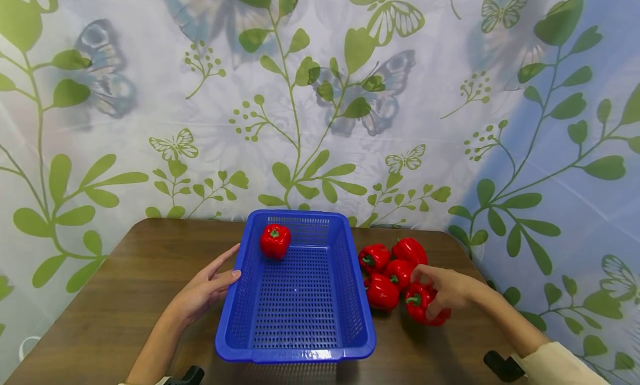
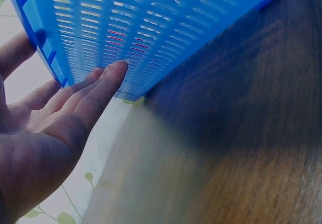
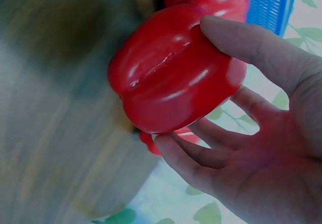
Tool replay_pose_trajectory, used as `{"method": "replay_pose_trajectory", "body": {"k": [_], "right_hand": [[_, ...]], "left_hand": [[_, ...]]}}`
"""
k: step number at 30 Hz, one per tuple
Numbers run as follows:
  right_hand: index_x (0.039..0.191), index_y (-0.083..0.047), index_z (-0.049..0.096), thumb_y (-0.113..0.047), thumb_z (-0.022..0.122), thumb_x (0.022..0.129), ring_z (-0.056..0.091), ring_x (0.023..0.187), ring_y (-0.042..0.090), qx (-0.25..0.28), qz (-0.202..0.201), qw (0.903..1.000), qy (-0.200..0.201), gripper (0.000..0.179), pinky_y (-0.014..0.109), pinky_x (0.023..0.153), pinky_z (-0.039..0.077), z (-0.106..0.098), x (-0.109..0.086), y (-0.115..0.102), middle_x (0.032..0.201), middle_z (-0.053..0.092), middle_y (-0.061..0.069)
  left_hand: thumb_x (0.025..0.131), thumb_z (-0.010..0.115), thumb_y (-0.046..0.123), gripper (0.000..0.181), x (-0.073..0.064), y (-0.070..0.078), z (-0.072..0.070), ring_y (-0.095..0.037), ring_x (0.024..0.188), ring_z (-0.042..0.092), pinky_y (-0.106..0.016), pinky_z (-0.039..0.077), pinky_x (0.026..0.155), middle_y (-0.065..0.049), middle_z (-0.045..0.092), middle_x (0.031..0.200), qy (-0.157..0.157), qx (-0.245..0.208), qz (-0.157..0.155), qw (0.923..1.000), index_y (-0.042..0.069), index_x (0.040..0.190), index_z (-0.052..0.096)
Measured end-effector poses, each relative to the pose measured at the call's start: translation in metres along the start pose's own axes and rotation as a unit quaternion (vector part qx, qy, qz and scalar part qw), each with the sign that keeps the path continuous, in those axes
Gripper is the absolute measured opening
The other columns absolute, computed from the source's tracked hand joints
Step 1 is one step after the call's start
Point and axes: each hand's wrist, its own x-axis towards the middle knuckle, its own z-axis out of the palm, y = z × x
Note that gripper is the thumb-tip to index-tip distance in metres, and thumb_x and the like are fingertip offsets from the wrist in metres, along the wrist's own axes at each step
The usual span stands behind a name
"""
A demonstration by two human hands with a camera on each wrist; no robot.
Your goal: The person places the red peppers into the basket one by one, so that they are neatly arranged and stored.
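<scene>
A blue plastic basket (image 1: 295,296) with slotted walls stands on the table, one red bell pepper (image 1: 275,241) lying in its far left corner. At the basket's left rim is my left hand (image 1: 204,290); in the left wrist view its fairly straight fingers (image 2: 103,90) lie along the outer wall. My right hand (image 1: 452,288) holds another red bell pepper (image 3: 171,78) between thumb and fingers, right of the basket. Several more red bell peppers (image 1: 382,292) sit in a cluster between that hand and the basket.
The brown wooden table (image 1: 150,263) extends on both sides of the basket. Behind it hangs a white curtain (image 1: 320,113) printed with green leaves and butterflies. Dark straps or mounts (image 1: 502,365) show near both wrists.
</scene>
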Motion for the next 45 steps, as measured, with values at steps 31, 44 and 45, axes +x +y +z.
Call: {"method": "replay_pose_trajectory", "body": {"k": [31, 44, 45], "right_hand": [[0.136, -0.011, 0.057, -0.025, 0.087, 0.077, 0.058, 0.121, 0.042, -0.072, -0.082, 0.9849, 0.134, 0.067, 0.048, 0.086, 0.057, -0.032, 0.017, -0.061, 0.133, 0.062, 0.022], [0.14, -0.016, 0.053, -0.032, 0.085, 0.081, 0.053, 0.131, 0.043, -0.017, -0.072, 0.9861, 0.149, 0.069, 0.055, 0.095, 0.054, -0.033, 0.037, -0.087, 0.141, 0.057, 0.022], [0.14, -0.016, 0.053, -0.032, 0.085, 0.08, 0.054, 0.13, 0.043, -0.013, -0.07, 0.9859, 0.152, 0.07, 0.055, 0.094, 0.054, -0.033, 0.039, -0.089, 0.14, 0.058, 0.022]], "left_hand": [[0.107, 0.048, 0.017, 0.069, -0.001, 0.001, 0.002, -0.04, 0.125, 0.063, -0.038, 0.056, 0.1, -0.027, 0.057, 0.143, 0.01, 0.012, -0.002, 0.9999, 0.021, 0.165, 0.011], [0.107, 0.049, 0.016, 0.07, 0.001, 0.005, 0.002, -0.04, 0.123, 0.064, -0.039, 0.057, 0.098, -0.028, 0.058, 0.141, 0.008, 0.008, -0.005, 0.9999, 0.019, 0.165, 0.009], [0.107, 0.048, 0.016, 0.07, 0.001, 0.005, 0.001, -0.04, 0.123, 0.064, -0.039, 0.057, 0.098, -0.028, 0.058, 0.141, 0.008, 0.007, -0.004, 0.9999, 0.019, 0.165, 0.009]]}}
